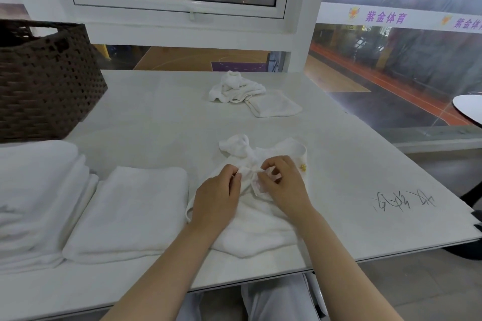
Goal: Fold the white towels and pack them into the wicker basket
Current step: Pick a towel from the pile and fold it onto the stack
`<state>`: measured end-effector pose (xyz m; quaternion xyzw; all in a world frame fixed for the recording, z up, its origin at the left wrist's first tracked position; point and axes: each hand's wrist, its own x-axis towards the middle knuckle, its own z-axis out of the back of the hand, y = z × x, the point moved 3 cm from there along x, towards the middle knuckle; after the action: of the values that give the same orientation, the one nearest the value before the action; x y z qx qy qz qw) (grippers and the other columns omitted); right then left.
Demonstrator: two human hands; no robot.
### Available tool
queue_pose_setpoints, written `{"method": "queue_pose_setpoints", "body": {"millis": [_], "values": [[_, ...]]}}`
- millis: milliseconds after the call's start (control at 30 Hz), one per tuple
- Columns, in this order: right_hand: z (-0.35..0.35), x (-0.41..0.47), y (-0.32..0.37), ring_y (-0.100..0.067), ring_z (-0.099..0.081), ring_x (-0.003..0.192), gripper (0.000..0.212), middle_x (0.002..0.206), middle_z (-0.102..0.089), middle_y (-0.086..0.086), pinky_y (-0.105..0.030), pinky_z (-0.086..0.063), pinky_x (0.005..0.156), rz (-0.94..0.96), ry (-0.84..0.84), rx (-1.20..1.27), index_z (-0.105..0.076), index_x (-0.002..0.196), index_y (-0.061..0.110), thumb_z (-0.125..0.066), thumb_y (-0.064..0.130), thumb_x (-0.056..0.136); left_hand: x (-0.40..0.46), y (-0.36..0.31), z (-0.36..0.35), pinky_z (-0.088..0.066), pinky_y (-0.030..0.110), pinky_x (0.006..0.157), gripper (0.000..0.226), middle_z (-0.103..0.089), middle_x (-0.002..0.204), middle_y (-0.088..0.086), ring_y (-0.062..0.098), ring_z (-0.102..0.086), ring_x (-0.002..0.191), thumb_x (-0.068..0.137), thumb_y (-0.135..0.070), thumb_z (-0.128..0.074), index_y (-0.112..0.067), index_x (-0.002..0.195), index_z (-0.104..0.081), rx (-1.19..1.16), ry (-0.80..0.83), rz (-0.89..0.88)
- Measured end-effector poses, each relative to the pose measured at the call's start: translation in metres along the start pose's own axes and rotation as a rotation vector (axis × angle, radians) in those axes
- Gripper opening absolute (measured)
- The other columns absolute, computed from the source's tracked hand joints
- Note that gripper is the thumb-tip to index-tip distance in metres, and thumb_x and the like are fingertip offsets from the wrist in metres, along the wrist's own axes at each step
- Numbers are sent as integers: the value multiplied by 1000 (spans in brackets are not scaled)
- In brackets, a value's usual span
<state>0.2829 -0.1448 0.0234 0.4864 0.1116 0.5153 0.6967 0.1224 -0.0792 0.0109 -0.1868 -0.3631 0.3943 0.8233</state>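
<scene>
Both forearms are bare all the way up, no sleeves showing anywhere in the shot. Left hand and right hand have nothing on them: no rings, no watch, no gloves, and nails look short and plain. Under the table edge you can see white trousers (light, slightly creased fabric) on the lap.

Both hands, left hand and right hand, pinching a crumpled towel on the surface, folded towels alongside, wicker basket at far left
</scene>
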Motion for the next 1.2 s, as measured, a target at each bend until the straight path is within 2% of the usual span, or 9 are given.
{"method": "queue_pose_setpoints", "body": {"millis": [200,333,467,600,733,867,933,1067,1200], "values": [[-4,-11,10,-19,-68,88,8,98,-68,1,-32,-56,79,-62,69,381,-66,96,15,-67,10,90,-2,-2,-1,-38,32,49,24,-52,59,-8,11,-48,52,102,-38,-38,-22,92,-52,47,-9,-95],[-10,-13,10,-25,-69,90,6,98,-71,-6,-32,-56,81,-78,120,422,-67,97,9,-65,8,92,-3,-5,-1,-38,30,47,36,-53,62,-10,10,-47,52,100,-44,-26,-22,92,-53,105,-3,-174],[-8,-13,7,-30,-69,91,5,95,-72,-10,-39,-56,86,-123,127,463,-68,97,11,-63,11,94,-4,-8,1,-33,25,48,34,-50,63,-10,10,-45,53,101,-41,-26,-22,88,-51,99,-3,-206],[-6,-13,8,-25,-70,87,6,96,-72,-13,-36,-56,86,-151,130,555,-66,98,5,-61,7,95,-5,-9,1,-35,25,50,35,-53,67,-9,10,-47,55,102,-38,-30,-19,88,-55,87,-28,-244],[-5,-13,8,-26,-69,87,9,97,-71,-19,-43,-55,87,-161,132,585,-66,101,2,-62,7,94,-6,-5,-4,-44,30,64,26,-53,89,-9,10,-51,75,103,-32,-34,-19,96,-55,-31,33,-268],[-3,-14,8,-33,-69,88,10,95,-70,-24,-49,-54,86,-177,131,589,-68,102,5,-63,9,94,-5,-9,0,-36,19,71,15,-49,84,-15,2,-48,79,103,-21,-43,-21,91,-52,-182,84,-259],[-3,-14,8,-36,-69,91,11,96,-70,-25,-52,-53,88,-189,133,597,-69,102,6,-64,8,93,-3,-9,3,-42,16,72,8,-57,88,-18,2,-56,83,99,-18,-53,-26,99,-54,-327,138,-135],[-3,-14,7,-32,-70,89,11,94,-73,-21,-51,-53,90,-209,135,563,-71,101,8,-66,7,91,-2,-12,6,-42,7,85,39,-60,108,-25,-5,-58,101,96,-16,-57,-37,128,-54,-395,255,-111],[2,-16,6,-38,-68,97,15,104,-70,-19,-51,-53,90,-201,159,545,-66,107,10,-65,7,92,3,-16,7,-42,10,81,22,-62,99,-25,-3,-57,98,95,-20,-60,-33,111,-64,-331,264,-164]]}}
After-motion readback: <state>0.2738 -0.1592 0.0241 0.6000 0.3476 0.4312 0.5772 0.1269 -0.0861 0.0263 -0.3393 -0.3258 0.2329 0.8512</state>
